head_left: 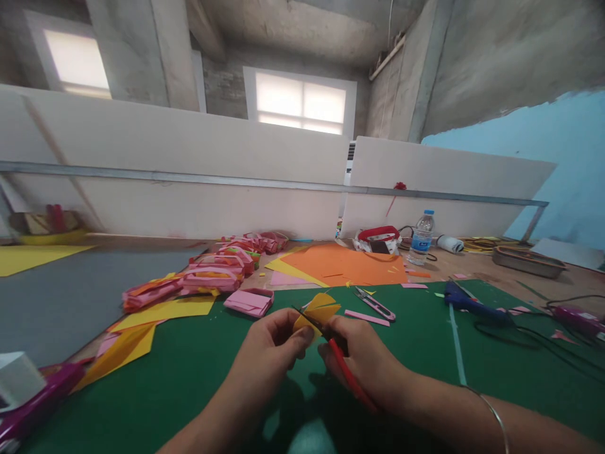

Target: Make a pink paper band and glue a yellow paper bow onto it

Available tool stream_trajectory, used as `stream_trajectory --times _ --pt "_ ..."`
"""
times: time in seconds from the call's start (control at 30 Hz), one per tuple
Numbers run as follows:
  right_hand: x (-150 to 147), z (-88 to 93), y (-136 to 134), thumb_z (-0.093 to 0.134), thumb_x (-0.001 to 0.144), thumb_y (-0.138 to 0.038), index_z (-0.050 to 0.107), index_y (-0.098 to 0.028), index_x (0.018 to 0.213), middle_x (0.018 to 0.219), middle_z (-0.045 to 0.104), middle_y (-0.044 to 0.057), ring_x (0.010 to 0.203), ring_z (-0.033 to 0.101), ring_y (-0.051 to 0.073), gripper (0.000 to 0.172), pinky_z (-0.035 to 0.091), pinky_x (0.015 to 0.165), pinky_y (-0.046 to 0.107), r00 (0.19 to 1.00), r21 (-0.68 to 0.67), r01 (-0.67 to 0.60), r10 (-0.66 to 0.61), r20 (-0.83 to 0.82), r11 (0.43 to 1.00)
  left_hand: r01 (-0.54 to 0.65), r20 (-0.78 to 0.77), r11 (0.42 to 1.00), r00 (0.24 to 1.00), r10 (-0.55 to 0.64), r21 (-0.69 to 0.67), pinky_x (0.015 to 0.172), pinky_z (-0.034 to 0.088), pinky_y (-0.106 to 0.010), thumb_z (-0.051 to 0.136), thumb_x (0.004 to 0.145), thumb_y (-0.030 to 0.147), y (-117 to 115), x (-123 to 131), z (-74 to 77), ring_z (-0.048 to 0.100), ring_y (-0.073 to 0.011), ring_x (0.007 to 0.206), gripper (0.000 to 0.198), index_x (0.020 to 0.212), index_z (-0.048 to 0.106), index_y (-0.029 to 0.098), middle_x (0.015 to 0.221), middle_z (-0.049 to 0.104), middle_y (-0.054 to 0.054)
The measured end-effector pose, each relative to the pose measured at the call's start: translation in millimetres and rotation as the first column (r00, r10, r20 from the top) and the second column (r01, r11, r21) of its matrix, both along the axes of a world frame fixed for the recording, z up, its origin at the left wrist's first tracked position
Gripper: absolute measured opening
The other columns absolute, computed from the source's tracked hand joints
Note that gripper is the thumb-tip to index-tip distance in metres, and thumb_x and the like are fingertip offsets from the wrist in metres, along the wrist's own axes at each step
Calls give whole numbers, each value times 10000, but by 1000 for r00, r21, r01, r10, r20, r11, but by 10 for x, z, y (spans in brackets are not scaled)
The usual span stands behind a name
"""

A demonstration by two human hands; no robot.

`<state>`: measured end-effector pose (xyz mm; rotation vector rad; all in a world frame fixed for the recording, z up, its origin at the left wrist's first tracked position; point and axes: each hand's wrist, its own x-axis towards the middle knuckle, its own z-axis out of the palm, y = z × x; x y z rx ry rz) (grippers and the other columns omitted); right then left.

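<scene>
Between finger and thumb, my left hand (278, 337) pinches a small piece of yellow paper (322, 307) with cut strips fanning out. My right hand (366, 353) grips red-handled scissors (348, 375), and their blades lie against the yellow paper near my left fingertips. Both hands are above the green mat (198, 372). Just beyond them are thread snips (375, 304) and a pink paper strip (367, 318). A small folded pink paper bag (249, 302) lies to the left of the hands.
Pink paper bags (212, 271) are heaped at left, beside yellow sheets (165, 311). Orange paper (350, 265) lies behind the mat, near a water bottle (422, 236). A blue glue gun (475, 306) with cords is at right; a purple tool (47, 400) is at lower left.
</scene>
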<state>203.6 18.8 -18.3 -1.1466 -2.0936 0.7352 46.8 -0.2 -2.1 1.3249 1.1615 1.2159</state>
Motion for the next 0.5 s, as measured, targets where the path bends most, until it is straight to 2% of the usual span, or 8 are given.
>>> stream_trajectory --times 0.17,0.37,0.5 --pt "6 -7 1 474 697 -116 568 -160 783 635 538 -33 532 417 78 134 317 474 171 999 9 -33 33 -33 999 12 -9 1000 1000 -13 -17 459 248 -190 614 665 320 2 3 -15 325 -65 474 154 684 572 174 511 445 74" --pt "9 23 -5 451 702 -94 611 -155 902 710 578 -15 586 427 92 263 333 512 179 997 17 -76 76 -27 997 25 -10 1000 1000 -25 -14 452 242 -190 612 667 312 8 0 -9 322 -63 469 151 689 573 169 501 432 79" --pt "12 27 -16 460 692 -93 617 -145 826 641 525 -29 556 384 83 213 305 487 174 998 15 -61 62 -29 998 17 7 1000 1000 -17 -10 447 233 -189 627 656 314 4 7 -3 317 -59 456 160 651 562 168 478 427 82"
